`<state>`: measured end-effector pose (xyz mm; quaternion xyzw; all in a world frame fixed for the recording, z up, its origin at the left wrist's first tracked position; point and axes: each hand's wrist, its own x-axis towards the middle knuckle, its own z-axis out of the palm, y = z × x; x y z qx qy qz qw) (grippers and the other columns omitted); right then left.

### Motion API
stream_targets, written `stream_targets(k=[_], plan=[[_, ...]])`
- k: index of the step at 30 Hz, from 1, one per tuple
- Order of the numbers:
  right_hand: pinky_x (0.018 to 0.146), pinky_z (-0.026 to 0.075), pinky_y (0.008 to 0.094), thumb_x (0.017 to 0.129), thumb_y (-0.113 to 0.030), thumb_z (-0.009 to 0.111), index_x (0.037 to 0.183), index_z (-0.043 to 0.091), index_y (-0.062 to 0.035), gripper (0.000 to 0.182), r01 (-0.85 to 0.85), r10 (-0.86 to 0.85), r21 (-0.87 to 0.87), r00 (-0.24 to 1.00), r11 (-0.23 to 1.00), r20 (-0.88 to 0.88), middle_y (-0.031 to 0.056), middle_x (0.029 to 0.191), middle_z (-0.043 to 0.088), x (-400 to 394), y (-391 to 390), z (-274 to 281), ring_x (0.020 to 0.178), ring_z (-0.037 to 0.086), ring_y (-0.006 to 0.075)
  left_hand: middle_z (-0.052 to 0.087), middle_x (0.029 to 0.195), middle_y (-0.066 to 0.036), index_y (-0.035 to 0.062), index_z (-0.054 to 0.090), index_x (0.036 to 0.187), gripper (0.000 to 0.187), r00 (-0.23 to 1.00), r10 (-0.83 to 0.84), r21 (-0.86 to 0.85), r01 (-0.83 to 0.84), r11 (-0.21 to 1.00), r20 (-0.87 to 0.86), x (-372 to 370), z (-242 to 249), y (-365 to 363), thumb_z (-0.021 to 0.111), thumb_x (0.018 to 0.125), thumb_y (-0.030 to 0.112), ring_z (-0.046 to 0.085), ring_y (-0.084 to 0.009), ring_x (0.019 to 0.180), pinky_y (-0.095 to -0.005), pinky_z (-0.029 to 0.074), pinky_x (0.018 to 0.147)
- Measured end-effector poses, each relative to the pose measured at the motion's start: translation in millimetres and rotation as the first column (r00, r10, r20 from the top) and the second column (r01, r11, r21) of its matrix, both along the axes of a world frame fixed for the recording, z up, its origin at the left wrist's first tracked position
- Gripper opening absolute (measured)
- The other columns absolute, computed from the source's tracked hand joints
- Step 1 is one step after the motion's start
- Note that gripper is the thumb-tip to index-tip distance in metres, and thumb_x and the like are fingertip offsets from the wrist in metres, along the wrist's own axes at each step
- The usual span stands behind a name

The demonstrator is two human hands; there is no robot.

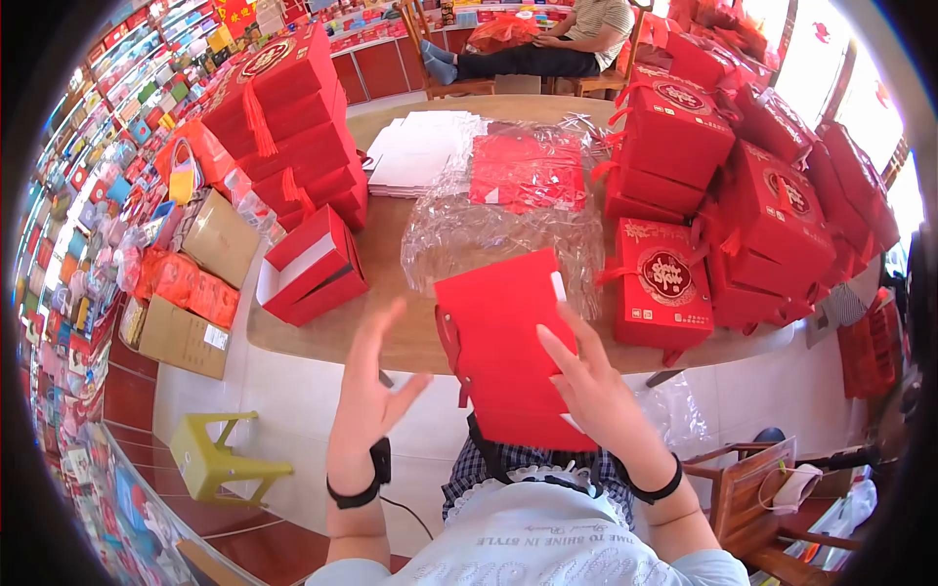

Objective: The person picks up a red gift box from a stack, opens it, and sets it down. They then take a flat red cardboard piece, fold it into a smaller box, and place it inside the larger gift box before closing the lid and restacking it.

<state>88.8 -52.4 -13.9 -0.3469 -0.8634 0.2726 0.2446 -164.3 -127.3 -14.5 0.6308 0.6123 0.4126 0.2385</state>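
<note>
A flat red panel with a dark red ribbon [513,352] is tilted in front of my body, over the table's near edge. My right hand [591,386] lies against its right side, fingers spread over the red face. To the left of the panel, my left hand [376,381] is raised with fingers apart, touching nothing. Beyond the panel, crumpled clear plastic [440,239] lies on the table [391,283], partly over a red flat piece [528,171]. White sheets [420,146] are stacked at its left.
Red boxes [303,127] are stacked at the left, beside an open red box [315,269]. More red gift boxes [664,278] pile up on the right. A green stool [220,459] and a wooden chair [747,498] stand below. A seated person [591,39] is beyond the table.
</note>
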Motion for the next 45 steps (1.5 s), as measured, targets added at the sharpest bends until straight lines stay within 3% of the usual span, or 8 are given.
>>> stream_targets(k=[3,8,19,26,32,33,38,45], plan=[[0.077,0.050,0.0369,0.078,0.002,0.055,0.135,0.034,-0.0148,0.063,-0.082,0.098,0.218,0.993,0.972,-0.060,0.0173,0.126,0.045,17.4,2.4,-3.7,0.096,0.056,0.0379,0.057,0.112,-0.013,0.0001,0.034,0.131,0.068,0.936,0.223,0.298,-0.138,0.945,-0.273,6.5,2.4,22.2,0.068,0.073,0.008,0.049,-0.0216,0.111,-0.0328,0.039,0.094],[0.079,0.049,0.0359,0.079,0.000,0.058,0.131,0.039,-0.0073,0.056,-0.025,0.020,-0.061,0.997,0.998,-0.070,0.0171,0.116,0.054,37.7,2.9,-8.3,0.098,0.057,0.0338,0.063,0.077,-0.010,0.0022,0.060,0.107,0.036,0.968,-0.251,-0.238,0.251,0.938,0.032,5.8,-18.0,32.0,0.070,0.073,0.011,0.054,-0.0150,0.064,-0.0271,0.042,0.059],[0.076,0.049,0.0329,0.075,-0.003,0.063,0.120,0.052,-0.0053,0.046,0.166,-0.156,0.362,0.986,0.917,-0.056,0.0144,0.115,0.054,33.5,6.1,-26.6,0.098,0.056,0.0266,0.061,0.070,-0.003,-0.0031,0.064,0.088,0.013,0.936,0.026,-0.206,0.050,0.977,0.351,48.4,-59.6,11.5,0.064,0.077,0.003,0.051,-0.0055,0.065,-0.0215,0.042,0.059],[0.068,0.049,0.0299,0.077,-0.008,0.064,0.105,0.060,-0.0031,0.028,-0.030,-0.032,-0.284,0.977,0.958,-0.212,0.0121,0.093,0.064,39.4,5.8,-25.6,0.071,0.061,0.0246,0.056,0.060,-0.011,-0.0030,0.061,0.076,0.011,0.981,-0.162,-0.040,0.167,0.985,0.111,41.1,-47.0,15.1,0.064,0.077,0.007,0.050,-0.0153,0.051,-0.0255,0.038,0.049],[0.078,0.046,0.0286,0.082,-0.010,0.059,0.101,0.061,-0.0001,0.021,-0.426,0.278,-0.586,0.902,0.689,-0.329,0.0121,0.110,0.060,46.0,26.7,-38.1,0.090,0.060,0.0211,0.060,0.079,-0.013,-0.0012,0.059,0.093,0.029,0.903,-0.412,-0.152,0.426,0.892,0.120,32.1,-55.9,21.1,0.063,0.080,0.025,0.057,-0.0196,0.069,-0.0291,0.045,0.062],[0.083,0.044,0.0291,0.084,-0.010,0.058,0.101,0.062,0.0004,0.021,-0.525,0.284,-0.568,0.841,0.634,-0.460,0.0122,0.117,0.057,46.2,28.1,-37.8,0.098,0.057,0.0204,0.057,0.095,-0.015,-0.0043,0.054,0.104,0.042,0.764,-0.469,-0.194,0.592,0.782,0.442,32.8,-56.1,22.3,0.059,0.083,0.031,0.054,-0.0206,0.085,-0.0306,0.043,0.073],[0.092,0.039,0.0307,0.085,-0.008,0.055,0.105,0.061,0.0015,0.023,-0.576,0.343,-0.719,0.815,0.389,-0.468,0.0133,0.130,0.047,45.7,32.9,-33.5,0.113,0.048,0.0214,0.033,0.137,-0.017,-0.0053,0.015,0.139,0.089,0.325,-0.255,-0.236,0.916,0.324,0.910,39.4,-49.3,30.5,0.054,0.081,0.050,0.034,-0.0206,0.124,-0.0320,0.028,0.101],[0.098,0.034,0.0327,0.081,-0.004,0.059,0.102,0.063,0.0027,0.022,-0.697,0.354,-0.660,0.714,0.279,-0.604,0.0180,0.132,0.042,47.6,35.8,-45.5,0.122,0.039,0.0247,0.025,0.141,-0.016,-0.0038,0.011,0.140,0.104,0.196,-0.104,-0.156,0.941,0.301,0.975,45.3,-52.5,32.8,0.068,0.069,0.047,0.027,-0.0207,0.128,-0.0326,0.020,0.105]])
